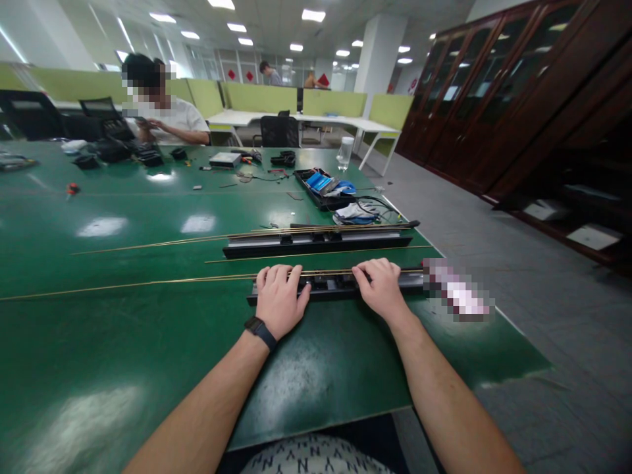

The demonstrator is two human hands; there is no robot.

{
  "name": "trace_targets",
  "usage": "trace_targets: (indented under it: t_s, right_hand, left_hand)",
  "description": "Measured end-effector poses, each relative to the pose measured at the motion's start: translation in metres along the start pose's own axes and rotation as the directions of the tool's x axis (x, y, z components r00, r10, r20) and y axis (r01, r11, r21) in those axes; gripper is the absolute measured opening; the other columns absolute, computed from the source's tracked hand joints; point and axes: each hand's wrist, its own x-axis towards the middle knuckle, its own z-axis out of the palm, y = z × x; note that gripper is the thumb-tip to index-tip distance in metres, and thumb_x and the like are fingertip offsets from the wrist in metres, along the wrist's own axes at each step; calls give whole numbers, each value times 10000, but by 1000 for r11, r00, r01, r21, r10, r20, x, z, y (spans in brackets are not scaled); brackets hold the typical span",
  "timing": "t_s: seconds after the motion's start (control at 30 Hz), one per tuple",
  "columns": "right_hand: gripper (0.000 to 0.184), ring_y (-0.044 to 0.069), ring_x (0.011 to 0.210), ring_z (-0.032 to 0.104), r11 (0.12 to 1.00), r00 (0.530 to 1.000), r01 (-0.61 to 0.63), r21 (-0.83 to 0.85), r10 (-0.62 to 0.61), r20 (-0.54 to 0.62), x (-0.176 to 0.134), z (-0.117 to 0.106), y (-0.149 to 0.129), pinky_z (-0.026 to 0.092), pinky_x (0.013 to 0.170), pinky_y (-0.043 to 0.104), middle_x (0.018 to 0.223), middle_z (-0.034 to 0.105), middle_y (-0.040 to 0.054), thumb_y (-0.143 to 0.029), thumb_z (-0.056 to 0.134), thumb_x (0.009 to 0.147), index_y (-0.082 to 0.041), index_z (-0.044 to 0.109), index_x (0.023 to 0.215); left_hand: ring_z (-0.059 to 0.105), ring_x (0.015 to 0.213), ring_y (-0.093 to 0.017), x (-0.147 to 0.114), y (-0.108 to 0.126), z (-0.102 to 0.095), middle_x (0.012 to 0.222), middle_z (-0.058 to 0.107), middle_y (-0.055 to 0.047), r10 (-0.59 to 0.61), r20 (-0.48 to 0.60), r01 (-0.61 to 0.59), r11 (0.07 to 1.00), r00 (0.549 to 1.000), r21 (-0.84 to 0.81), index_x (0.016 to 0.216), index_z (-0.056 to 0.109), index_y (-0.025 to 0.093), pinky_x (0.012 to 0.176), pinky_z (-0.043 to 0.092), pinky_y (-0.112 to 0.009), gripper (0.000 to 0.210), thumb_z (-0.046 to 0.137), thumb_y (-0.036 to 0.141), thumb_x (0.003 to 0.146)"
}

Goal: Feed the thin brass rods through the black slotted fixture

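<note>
A long black rail point(330, 293) lies crosswise on the green table in front of me, with thin brass-coloured rods point(207, 279) running along its far edge and sticking out well to the left. My left hand point(280, 299), with a dark watch on its wrist, grips the rail's left part, its fingers bent over the far side and its thumb on the near side. Toward the right end, my right hand point(381, 288) has its thumb and fingers closed on the rods at the rail. The fingertips of both hands are partly hidden.
Beyond lies a second black rail point(345, 245) with more rods, and a single rod point(316, 253) between. Farther back are a black tray point(316, 197), gloves point(356, 212) and a clear jar point(345, 155). A blurred pinkish object point(457, 289) lies right. A person point(180, 122) sits opposite.
</note>
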Motion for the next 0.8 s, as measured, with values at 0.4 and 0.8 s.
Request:
trace_targets:
  t_s: [0.4,0.8]
  right_hand:
    - [309,221,936,567,1000,1000,-12,14,12,-2,0,3,3,300,898,407,882,723,37,-439,512,1018,-238,667,842]
    - [326,218,944,558,1000,1000,-23,3,23,19,0,3,4,293,884,397,896,726,38,-453,493,1020,-241,676,853]
  left_hand:
    - [560,1204,-318,1,1,-2,1219,681,-135,2,13,-2,1000,1000,-7,1297,632,207,1109,321,-515,387,527,402,980]
    - [567,1191,-319,1,0,-2,1217,680,-135,4,17,-4,1000,1000,-3,1301,628,211,1105,331,-519,393,538,406,973]
